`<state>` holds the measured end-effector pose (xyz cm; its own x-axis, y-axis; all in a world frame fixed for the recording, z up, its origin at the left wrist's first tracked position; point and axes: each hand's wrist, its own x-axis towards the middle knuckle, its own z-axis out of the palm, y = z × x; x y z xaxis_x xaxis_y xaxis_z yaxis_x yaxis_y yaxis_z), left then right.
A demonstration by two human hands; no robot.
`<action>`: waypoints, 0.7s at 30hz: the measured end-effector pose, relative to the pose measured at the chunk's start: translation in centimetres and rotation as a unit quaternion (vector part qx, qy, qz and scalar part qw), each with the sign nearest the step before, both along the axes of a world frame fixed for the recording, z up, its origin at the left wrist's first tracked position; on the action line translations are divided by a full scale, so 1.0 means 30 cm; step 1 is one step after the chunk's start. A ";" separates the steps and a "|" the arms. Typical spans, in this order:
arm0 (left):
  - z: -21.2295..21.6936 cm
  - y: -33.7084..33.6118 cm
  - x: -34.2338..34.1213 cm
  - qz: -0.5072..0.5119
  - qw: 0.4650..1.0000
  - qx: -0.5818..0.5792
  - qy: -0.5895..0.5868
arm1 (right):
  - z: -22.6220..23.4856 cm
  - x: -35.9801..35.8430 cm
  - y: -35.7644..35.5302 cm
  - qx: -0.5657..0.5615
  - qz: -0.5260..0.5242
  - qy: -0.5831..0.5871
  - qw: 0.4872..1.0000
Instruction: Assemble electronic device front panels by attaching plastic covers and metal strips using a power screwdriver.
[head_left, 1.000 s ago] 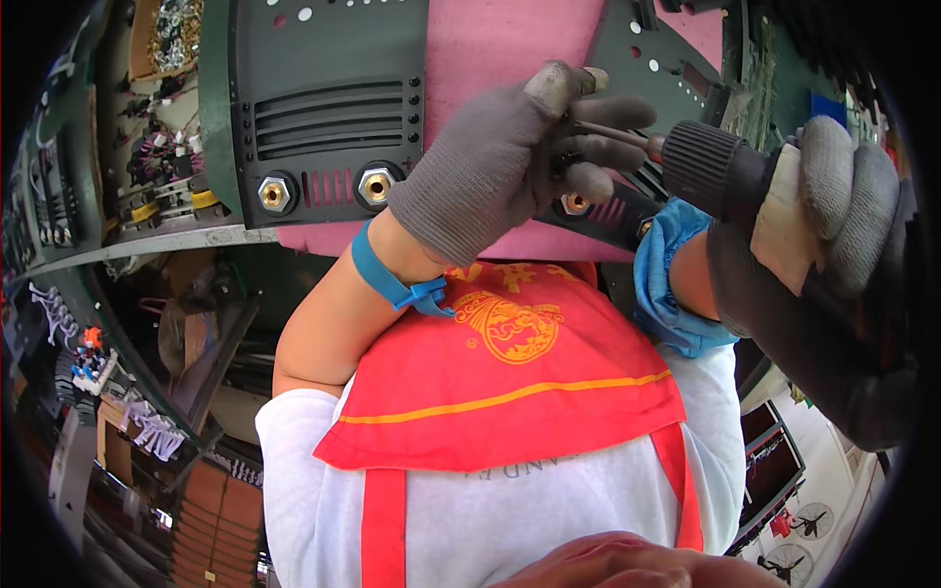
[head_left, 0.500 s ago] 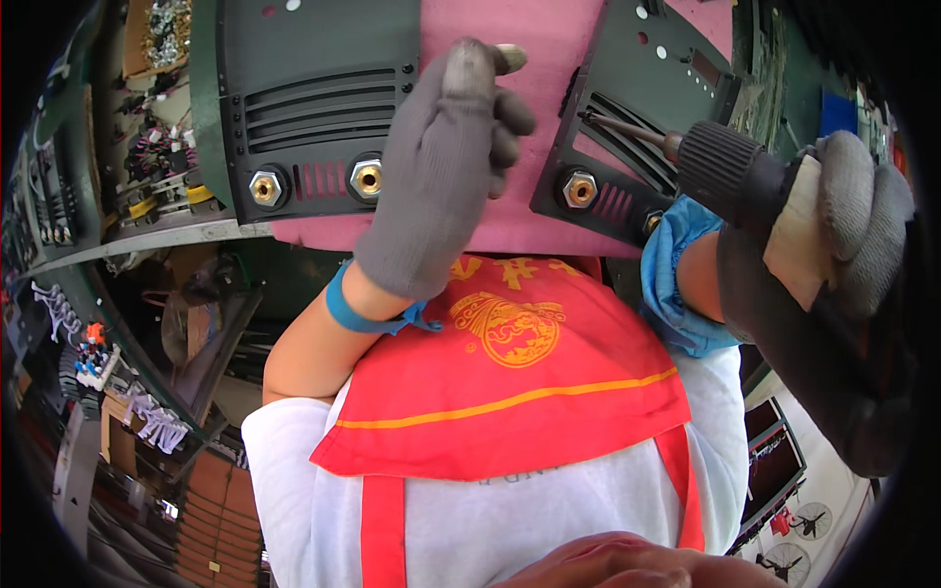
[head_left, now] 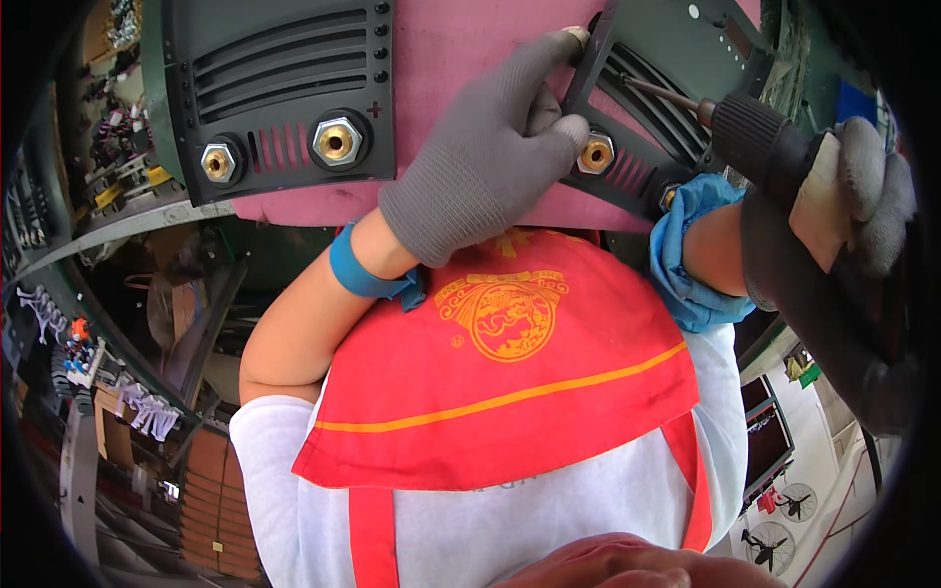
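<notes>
My right hand [head_left: 863,191], in a grey glove with a pale patch, grips a black power screwdriver [head_left: 750,137]. Its long thin bit reaches over the slots of a tilted black panel [head_left: 676,59] at the right. At that panel's left edge is my left hand [head_left: 490,147], also gloved in grey. One fingertip rests on the edge higher up and the thumb lies beside a brass connector with a hex nut [head_left: 595,154]; the other fingers are curled and partly hidden. A second slotted black panel [head_left: 289,108] lies to the left, with two brass connectors along its near side.
Both panels lie on a pink mat [head_left: 441,59] over the bench. Wiring and small parts [head_left: 118,137] sit at the far left. A red apron [head_left: 510,392] covers my front below the bench edge. Standing fans [head_left: 769,544] are at the lower right.
My left hand has moved right from the gap between the panels to the right panel's edge. The screwdriver remains in my right hand, its bit still over the slots.
</notes>
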<state>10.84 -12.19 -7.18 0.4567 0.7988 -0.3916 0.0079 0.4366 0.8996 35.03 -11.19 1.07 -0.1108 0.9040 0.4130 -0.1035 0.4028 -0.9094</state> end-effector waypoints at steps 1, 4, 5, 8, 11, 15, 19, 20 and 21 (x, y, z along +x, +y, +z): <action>0.001 0.001 -0.001 -0.007 1.000 -0.005 -0.008 | -0.028 -0.035 0.009 -0.001 0.003 0.000 1.000; 0.009 0.000 0.008 0.014 1.000 -0.002 -0.012 | -0.026 -0.009 0.009 -0.001 0.018 -0.001 1.000; 0.005 -0.003 0.011 0.015 1.000 -0.004 -0.013 | -0.040 -0.041 0.020 -0.001 0.023 -0.002 1.000; -0.003 -0.015 0.019 0.003 0.996 0.063 0.063 | -0.024 0.016 0.006 0.001 0.037 -0.006 0.999; -0.006 -0.042 0.037 0.035 0.984 0.122 0.126 | -0.032 0.025 0.018 0.003 0.050 -0.008 0.999; -0.018 -0.058 0.044 0.069 0.983 0.117 0.123 | -0.034 0.002 0.021 0.007 0.067 -0.012 0.998; -0.004 -0.053 0.037 0.076 0.986 0.102 0.110 | -0.055 -0.086 0.042 0.010 0.085 -0.016 0.996; -0.003 -0.053 0.036 0.078 0.986 0.101 0.109 | -0.053 -0.114 0.041 0.011 0.089 -0.018 0.996; -0.004 -0.053 0.037 0.077 0.986 0.103 0.108 | -0.050 -0.127 0.040 0.012 0.094 -0.019 0.995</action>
<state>11.95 -13.77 -7.28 0.2465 0.9249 -0.2896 0.1574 0.2566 0.9536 31.21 -9.98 -0.44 -0.2933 0.8559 0.4260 -0.1451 0.4006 -0.9047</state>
